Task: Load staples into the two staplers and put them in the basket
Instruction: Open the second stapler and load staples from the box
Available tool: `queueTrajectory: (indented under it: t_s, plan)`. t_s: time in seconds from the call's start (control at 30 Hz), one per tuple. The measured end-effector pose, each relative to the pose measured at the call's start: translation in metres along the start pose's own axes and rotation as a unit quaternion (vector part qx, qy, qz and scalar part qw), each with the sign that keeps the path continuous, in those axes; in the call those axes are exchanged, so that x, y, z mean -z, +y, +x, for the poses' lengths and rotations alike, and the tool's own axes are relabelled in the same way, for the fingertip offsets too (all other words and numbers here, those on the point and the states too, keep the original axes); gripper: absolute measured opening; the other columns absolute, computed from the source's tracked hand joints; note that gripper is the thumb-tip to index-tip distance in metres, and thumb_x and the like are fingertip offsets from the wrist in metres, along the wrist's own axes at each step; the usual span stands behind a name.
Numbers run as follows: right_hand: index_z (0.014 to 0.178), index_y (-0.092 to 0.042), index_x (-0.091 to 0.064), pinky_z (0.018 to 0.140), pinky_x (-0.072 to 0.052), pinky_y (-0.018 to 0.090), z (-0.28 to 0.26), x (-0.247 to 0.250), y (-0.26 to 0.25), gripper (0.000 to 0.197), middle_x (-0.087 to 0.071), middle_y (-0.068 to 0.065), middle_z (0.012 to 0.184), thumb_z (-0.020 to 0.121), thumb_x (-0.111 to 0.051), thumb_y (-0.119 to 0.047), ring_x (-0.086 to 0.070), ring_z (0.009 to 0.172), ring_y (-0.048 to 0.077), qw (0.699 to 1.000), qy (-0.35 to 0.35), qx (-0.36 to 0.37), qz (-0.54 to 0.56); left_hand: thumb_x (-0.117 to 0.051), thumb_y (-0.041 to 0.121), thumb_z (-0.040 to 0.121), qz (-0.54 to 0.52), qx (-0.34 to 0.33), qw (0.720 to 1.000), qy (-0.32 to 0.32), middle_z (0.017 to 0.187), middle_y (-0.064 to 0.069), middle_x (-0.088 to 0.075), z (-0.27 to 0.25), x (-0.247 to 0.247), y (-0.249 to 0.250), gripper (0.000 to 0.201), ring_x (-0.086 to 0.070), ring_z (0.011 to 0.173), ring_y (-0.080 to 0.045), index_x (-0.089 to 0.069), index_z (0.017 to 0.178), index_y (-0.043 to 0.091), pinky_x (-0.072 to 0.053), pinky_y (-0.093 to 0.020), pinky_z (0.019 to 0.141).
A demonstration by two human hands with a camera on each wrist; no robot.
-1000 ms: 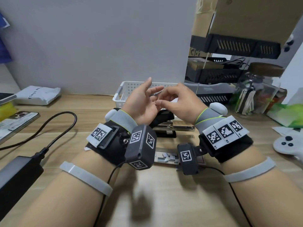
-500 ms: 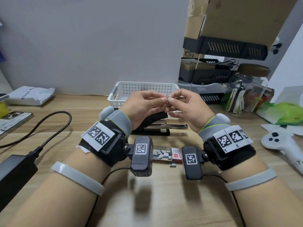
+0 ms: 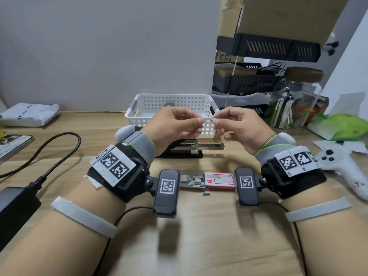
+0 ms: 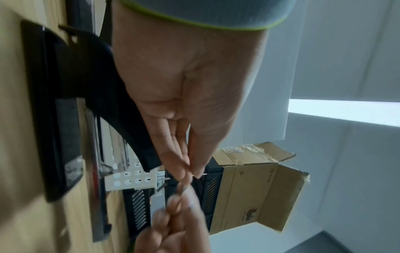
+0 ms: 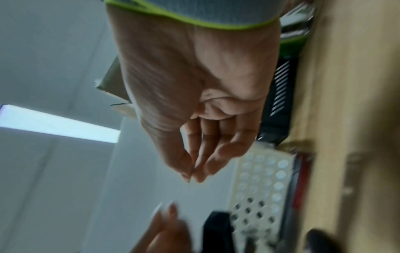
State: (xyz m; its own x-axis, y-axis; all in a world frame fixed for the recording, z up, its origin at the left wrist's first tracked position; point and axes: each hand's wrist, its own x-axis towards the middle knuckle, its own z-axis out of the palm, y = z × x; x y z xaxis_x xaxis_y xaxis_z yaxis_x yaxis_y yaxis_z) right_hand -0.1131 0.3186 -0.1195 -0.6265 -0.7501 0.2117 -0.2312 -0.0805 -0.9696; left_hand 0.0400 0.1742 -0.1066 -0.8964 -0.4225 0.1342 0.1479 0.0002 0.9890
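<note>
Both hands are raised over the table in front of the white perforated basket (image 3: 139, 105). My right hand (image 3: 216, 120) pinches a short grey staple strip (image 3: 212, 118) between thumb and forefinger. My left hand (image 3: 200, 122) pinches a thin pale sliver of staples (image 4: 200, 174); the two sets of fingertips are a small gap apart. Below the hands the black stapler (image 3: 179, 151) lies open on the table, its metal magazine (image 3: 211, 146) pointing right. Nearer me lies a red and white staple box (image 3: 219, 181) with its tray of staples (image 3: 193, 181) slid out and a loose staple piece (image 3: 206, 193).
A phone (image 3: 12, 144), a black power adapter (image 3: 16, 202) with its cable and a white package (image 3: 29, 114) lie at the left. A white controller (image 3: 338, 168), a glass jar (image 3: 294, 100), a green bag (image 3: 348, 126) and black shelf trays (image 3: 258, 84) crowd the right.
The left hand has gone from an open palm to a pinch. The two hands met fingertip to fingertip, rose, and have now drawn slightly apart.
</note>
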Motion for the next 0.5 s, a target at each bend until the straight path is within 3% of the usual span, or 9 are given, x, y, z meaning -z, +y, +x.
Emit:
queueTrajectory:
  t_s: [0.13,0.27,0.37,0.5]
  plan:
    - [0.086,-0.015,-0.075,0.049,-0.034,0.017,-0.002,0.021,0.034,0.006,-0.062,-0.004,0.067,0.082,-0.079,-0.013,-0.042,0.055,0.007,0.992,-0.009,-0.078,-0.097,-0.071,0.010,0.090,0.125,0.047,0.987,-0.089,0.080,-0.013,-0.070,-0.014,0.003,0.001,0.024,-0.065,0.064,-0.014,-0.070,0.105,-0.009,-0.055,-0.017,0.061]
    - [0.083,-0.014,-0.075,0.045,-0.038,0.015,-0.001,0.026,0.046,0.008,-0.062,-0.006,0.061,0.081,-0.078,-0.007,-0.043,0.054,0.008,0.992,-0.001,-0.117,-0.056,-0.074,0.015,0.089,0.297,0.085,0.933,-0.185,0.080,-0.007,-0.072,-0.023,0.010,-0.002,0.016,-0.066,0.072,-0.010,-0.079,0.104,0.012,-0.054,-0.019,0.071]
    - [0.083,-0.010,-0.074,0.045,-0.041,0.012,-0.002,0.024,0.047,0.007,-0.062,0.000,0.065,0.081,-0.077,-0.003,-0.046,0.056,0.010,0.990,-0.005,-0.138,-0.037,-0.077,0.023,0.087,0.365,0.103,0.902,-0.206,0.076,0.006,-0.069,-0.025,0.008,-0.007,0.015,-0.066,0.074,-0.006,-0.080,0.101,0.024,-0.052,-0.017,0.073]
    - [0.082,-0.008,-0.074,0.045,-0.036,0.014,-0.002,0.025,0.050,0.007,-0.065,0.000,0.064,0.081,-0.076,-0.001,-0.046,0.055,0.013,0.990,-0.009,-0.140,-0.025,-0.077,0.026,0.087,0.379,0.108,0.891,-0.226,0.081,0.001,-0.069,-0.022,0.006,-0.012,0.015,-0.066,0.079,-0.010,-0.080,0.101,0.028,-0.053,-0.021,0.078]
